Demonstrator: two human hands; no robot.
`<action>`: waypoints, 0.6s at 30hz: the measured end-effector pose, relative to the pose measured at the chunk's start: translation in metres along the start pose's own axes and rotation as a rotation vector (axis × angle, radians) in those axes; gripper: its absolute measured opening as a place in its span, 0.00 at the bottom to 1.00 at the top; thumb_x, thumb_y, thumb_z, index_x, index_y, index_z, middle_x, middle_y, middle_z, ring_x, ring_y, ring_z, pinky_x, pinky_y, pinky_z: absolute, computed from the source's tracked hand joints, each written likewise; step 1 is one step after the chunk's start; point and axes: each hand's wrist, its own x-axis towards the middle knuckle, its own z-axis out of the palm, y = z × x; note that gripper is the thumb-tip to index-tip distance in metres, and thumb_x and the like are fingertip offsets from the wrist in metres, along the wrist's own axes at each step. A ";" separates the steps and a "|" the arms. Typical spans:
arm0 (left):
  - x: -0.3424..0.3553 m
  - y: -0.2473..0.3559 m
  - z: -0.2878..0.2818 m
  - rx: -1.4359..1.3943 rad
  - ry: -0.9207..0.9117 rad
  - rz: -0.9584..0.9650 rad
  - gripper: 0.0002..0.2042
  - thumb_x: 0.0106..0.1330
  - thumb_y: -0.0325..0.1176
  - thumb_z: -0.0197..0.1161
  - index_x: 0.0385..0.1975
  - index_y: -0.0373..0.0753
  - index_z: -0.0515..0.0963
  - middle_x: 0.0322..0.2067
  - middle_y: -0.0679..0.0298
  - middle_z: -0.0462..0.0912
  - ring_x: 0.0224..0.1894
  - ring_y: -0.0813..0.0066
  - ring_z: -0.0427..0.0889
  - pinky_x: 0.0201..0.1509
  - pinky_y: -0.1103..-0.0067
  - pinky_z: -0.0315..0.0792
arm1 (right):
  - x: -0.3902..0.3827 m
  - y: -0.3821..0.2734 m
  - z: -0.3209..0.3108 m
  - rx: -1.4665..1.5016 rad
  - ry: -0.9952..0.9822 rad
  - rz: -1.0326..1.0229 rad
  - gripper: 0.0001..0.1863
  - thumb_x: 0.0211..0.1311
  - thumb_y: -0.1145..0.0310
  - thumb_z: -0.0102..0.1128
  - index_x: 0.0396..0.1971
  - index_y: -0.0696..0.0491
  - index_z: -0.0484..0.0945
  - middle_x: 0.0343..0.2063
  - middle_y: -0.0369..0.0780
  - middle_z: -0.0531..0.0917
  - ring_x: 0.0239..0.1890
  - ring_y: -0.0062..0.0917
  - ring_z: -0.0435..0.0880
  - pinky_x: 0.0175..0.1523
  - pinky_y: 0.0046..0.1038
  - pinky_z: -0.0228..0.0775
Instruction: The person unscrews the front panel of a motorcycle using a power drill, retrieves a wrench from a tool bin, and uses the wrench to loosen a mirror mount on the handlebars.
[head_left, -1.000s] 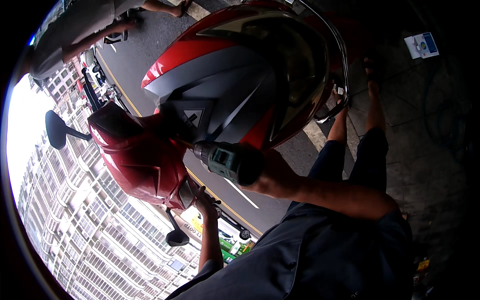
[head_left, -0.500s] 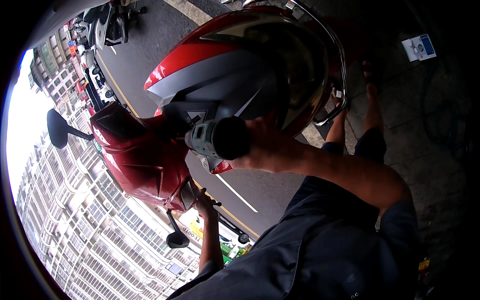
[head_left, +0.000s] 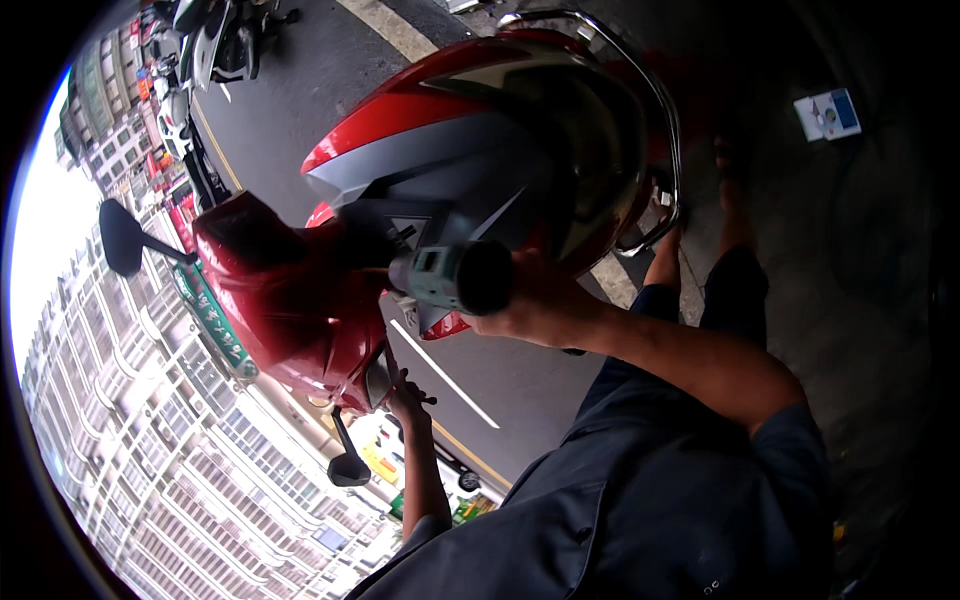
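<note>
A red scooter [head_left: 300,300] fills the middle of the view, its red handlebar cowl on the left and its dark grey and red front body above. My right hand [head_left: 540,303] is wrapped round a grey-green power drill [head_left: 440,277] with a black rear end. The drill's nose points left at the inner side of the cowl; its tip is too dark and blurred to tell whether it touches. At the cowl's lower end, my left hand [head_left: 404,405] is closed round the handlebar beside a dark lever; part of its fingers is hidden.
Two black mirrors, an upper one [head_left: 122,238] and a lower one [head_left: 348,469], stick out from the cowl. A chrome bar [head_left: 672,130] curves round the scooter's far end. A white printed sheet or box [head_left: 828,114] lies on the dark pavement. Other parked scooters [head_left: 225,45] stand beside the road.
The view has shifted a little, moving the cowl and drill slightly right in the picture. Both hands keep their holds, and the drill still points at the cowl.
</note>
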 end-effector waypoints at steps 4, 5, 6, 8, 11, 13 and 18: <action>-0.019 0.001 0.002 -0.135 0.028 0.020 0.11 0.62 0.30 0.60 0.42 0.37 0.71 0.32 0.64 0.77 0.30 0.77 0.76 0.28 0.82 0.69 | -0.003 -0.014 0.004 0.089 0.021 0.111 0.16 0.53 0.61 0.62 0.36 0.57 0.77 0.27 0.41 0.82 0.28 0.30 0.82 0.37 0.30 0.73; -0.033 -0.001 0.005 -0.185 0.049 0.154 0.15 0.62 0.30 0.60 0.47 0.35 0.70 0.38 0.62 0.77 0.33 0.77 0.75 0.28 0.82 0.68 | -0.003 -0.020 0.005 0.144 0.032 0.156 0.17 0.52 0.60 0.62 0.37 0.57 0.77 0.26 0.41 0.82 0.28 0.30 0.82 0.37 0.31 0.73; -0.049 -0.001 0.010 -0.223 0.072 0.351 0.18 0.61 0.30 0.59 0.51 0.34 0.68 0.43 0.60 0.77 0.35 0.78 0.75 0.28 0.82 0.67 | -0.003 -0.027 0.005 0.194 0.041 0.201 0.18 0.52 0.60 0.62 0.37 0.57 0.76 0.25 0.40 0.81 0.28 0.31 0.82 0.37 0.31 0.72; -0.084 0.003 0.016 -0.220 0.233 0.262 0.24 0.62 0.29 0.59 0.58 0.33 0.62 0.54 0.57 0.71 0.53 0.69 0.71 0.52 0.76 0.68 | -0.003 -0.040 0.005 0.295 -0.031 0.363 0.15 0.53 0.63 0.61 0.38 0.56 0.76 0.28 0.36 0.79 0.28 0.20 0.79 0.38 0.27 0.72; -0.131 0.018 0.034 -0.236 0.205 0.320 0.22 0.63 0.29 0.58 0.57 0.31 0.65 0.56 0.54 0.69 0.57 0.65 0.68 0.61 0.71 0.63 | -0.004 -0.056 0.010 0.507 -0.018 0.478 0.16 0.55 0.61 0.62 0.38 0.56 0.77 0.31 0.36 0.80 0.30 0.20 0.79 0.39 0.25 0.73; -0.144 0.037 0.054 -0.626 -0.109 0.225 0.24 0.64 0.30 0.56 0.59 0.32 0.62 0.49 0.53 0.75 0.52 0.64 0.74 0.57 0.72 0.68 | -0.006 -0.062 0.013 0.561 -0.003 0.535 0.17 0.56 0.59 0.62 0.40 0.56 0.78 0.33 0.37 0.81 0.31 0.20 0.80 0.40 0.25 0.73; -0.108 0.080 0.146 -1.275 -0.524 0.131 0.25 0.65 0.32 0.58 0.62 0.41 0.59 0.43 0.55 0.78 0.40 0.66 0.81 0.44 0.71 0.76 | -0.007 -0.070 0.016 0.511 0.029 0.714 0.17 0.57 0.59 0.61 0.41 0.56 0.77 0.33 0.37 0.81 0.30 0.21 0.80 0.37 0.26 0.75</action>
